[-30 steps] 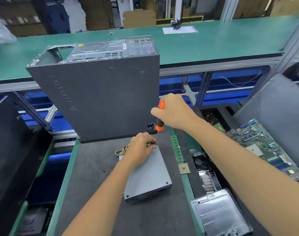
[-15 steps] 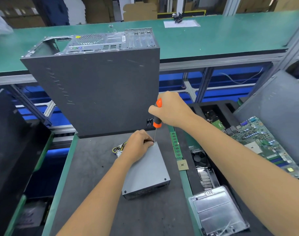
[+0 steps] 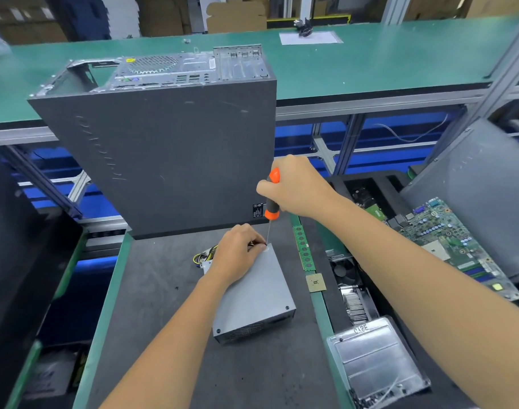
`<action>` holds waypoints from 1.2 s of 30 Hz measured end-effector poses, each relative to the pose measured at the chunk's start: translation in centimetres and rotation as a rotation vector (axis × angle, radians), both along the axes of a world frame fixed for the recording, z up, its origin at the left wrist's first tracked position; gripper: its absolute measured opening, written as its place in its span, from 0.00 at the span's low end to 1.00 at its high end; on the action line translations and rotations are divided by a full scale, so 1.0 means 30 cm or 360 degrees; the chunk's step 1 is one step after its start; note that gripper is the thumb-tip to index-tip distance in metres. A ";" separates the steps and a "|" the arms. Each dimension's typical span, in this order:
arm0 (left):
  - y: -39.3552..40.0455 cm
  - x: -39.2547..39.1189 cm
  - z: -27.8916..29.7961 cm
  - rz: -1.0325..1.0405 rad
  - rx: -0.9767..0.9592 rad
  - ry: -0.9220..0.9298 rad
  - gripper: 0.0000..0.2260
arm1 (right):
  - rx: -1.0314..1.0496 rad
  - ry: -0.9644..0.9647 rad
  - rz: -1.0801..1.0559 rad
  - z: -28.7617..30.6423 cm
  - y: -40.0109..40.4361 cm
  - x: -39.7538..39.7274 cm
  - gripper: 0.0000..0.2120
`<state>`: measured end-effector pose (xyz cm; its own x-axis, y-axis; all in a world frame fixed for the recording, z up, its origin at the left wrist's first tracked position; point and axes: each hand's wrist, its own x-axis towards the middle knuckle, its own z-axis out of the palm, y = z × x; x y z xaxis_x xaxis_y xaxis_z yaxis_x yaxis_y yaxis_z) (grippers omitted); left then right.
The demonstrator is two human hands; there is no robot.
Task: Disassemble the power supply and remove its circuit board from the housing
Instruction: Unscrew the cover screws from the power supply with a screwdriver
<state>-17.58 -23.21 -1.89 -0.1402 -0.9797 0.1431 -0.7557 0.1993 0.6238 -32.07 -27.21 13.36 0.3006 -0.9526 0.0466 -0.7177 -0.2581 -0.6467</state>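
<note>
1. Supply [image 3: 254, 293] lies flat on the dark bench [image 3: 152, 290] straight ahead of the person, its long axis running away from them and tilted a little left; its cable bundle [image 3: 203, 256] sticks out at the far left end.
2. Screwdriver [image 3: 271, 202] stands nearly upright over the far right corner of the lid, its tip on or at a screw there; the contact itself is too small to see.
3. The right hand [image 3: 296, 187] is wrapped round the orange-and-black handle, above the corner.
4. The left hand [image 3: 237, 252] is nearer, resting on the far end of the lid, fingers curled by the shaft tip; whether it pinches a screw or only steadies the tip I cannot tell.
5. Two screws show along the near edge of the lid, so the job looks to be early.
6. The PC case [image 3: 169, 149] stands just behind the supply, close to the driver hand; a RAM stick [image 3: 303, 249] and CPU [image 3: 316, 282] lie to the right.
</note>
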 end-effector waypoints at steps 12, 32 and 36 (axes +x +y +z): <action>-0.004 0.006 -0.014 -0.0042 -0.0052 -0.0003 0.04 | -0.0070 0.0089 -0.0125 -0.001 0.010 0.048 0.19; -0.005 0.009 -0.044 -0.0001 -0.0108 0.0043 0.04 | 0.0343 0.0584 0.0706 0.097 -0.071 0.029 0.07; 0.001 0.016 -0.055 0.0026 -0.0107 0.0040 0.05 | 0.0377 0.0788 0.0689 0.135 -0.058 0.070 0.09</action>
<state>-17.10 -23.17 -3.54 -0.1201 -0.9698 0.2122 -0.7434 0.2295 0.6282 -29.96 -28.96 17.40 0.5879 -0.7098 -0.3879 -0.8068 -0.4802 -0.3442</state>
